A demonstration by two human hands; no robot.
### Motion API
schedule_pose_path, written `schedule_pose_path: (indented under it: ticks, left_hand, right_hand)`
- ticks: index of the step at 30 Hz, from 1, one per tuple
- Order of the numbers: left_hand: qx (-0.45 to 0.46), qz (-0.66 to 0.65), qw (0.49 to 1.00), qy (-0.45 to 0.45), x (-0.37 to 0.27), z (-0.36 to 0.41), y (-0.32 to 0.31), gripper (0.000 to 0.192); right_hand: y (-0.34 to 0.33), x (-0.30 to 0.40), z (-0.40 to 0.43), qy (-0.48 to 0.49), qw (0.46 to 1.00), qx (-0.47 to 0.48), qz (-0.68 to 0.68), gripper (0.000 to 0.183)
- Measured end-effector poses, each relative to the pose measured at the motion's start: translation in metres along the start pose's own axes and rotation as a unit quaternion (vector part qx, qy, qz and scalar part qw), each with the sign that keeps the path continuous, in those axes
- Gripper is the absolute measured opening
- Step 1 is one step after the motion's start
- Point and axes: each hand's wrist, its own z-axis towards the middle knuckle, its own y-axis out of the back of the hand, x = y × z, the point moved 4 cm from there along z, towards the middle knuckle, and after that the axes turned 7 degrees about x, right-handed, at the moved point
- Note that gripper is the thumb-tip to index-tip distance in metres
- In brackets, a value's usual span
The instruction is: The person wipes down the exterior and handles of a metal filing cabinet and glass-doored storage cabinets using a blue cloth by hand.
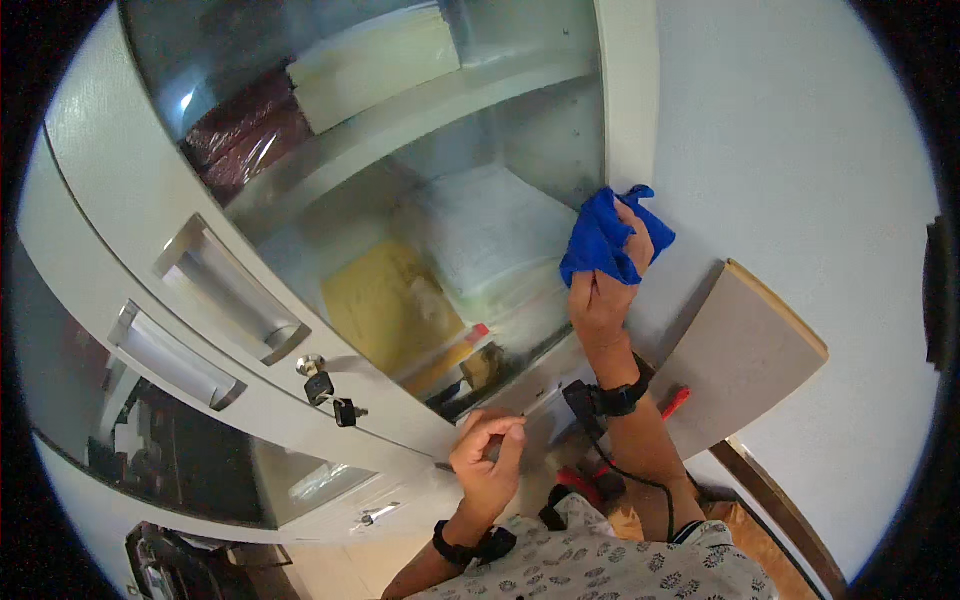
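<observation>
My right hand (606, 300) grips a bunched blue cloth (604, 240). The cloth lies at the right edge of a glass cabinet door, over the border between the pane (525, 142) and its white frame (630, 90). Lower and to the left, my left hand (489, 459) is in front of the cabinet near the bottom of the door. Its fingers are curled, with thumb and forefinger together and nothing visible in them. Behind the glass are a yellow envelope or folder (382, 307), pale papers (495, 225) and plastic-wrapped dark red packages (255, 135).
Two recessed metal handles (232, 289) line the meeting door edges, and keys (319, 390) hang from the lock. A thick grey board (750, 352) leans against the pale wall (787, 150) at right. A black object (172, 562) stands at lower left.
</observation>
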Motion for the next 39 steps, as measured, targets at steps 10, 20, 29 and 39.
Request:
schedule_pose_path:
  ticks: [10,20,29,39]
  left_hand:
    - [-0.069,-0.045,0.996,0.03,0.003,-0.015,0.021,0.007]
    - [-0.157,-0.119,0.98,0.018,0.016,-0.022,0.032,0.035]
    - [0.088,-0.042,0.995,0.011,-0.006,0.054,-0.038,0.038]
    - [0.171,-0.039,0.983,0.058,0.006,0.09,-0.085,0.058]
  right_hand:
    - [-0.031,0.112,-0.045,-0.109,0.935,0.019,0.336,0.041]
    - [-0.023,0.135,-0.067,0.073,0.912,0.115,0.387,0.04]
    - [0.01,0.026,-0.037,-0.013,0.99,0.105,0.098,0.041]
    - [0.014,-0.016,-0.077,-0.201,0.961,0.104,0.158,0.045]
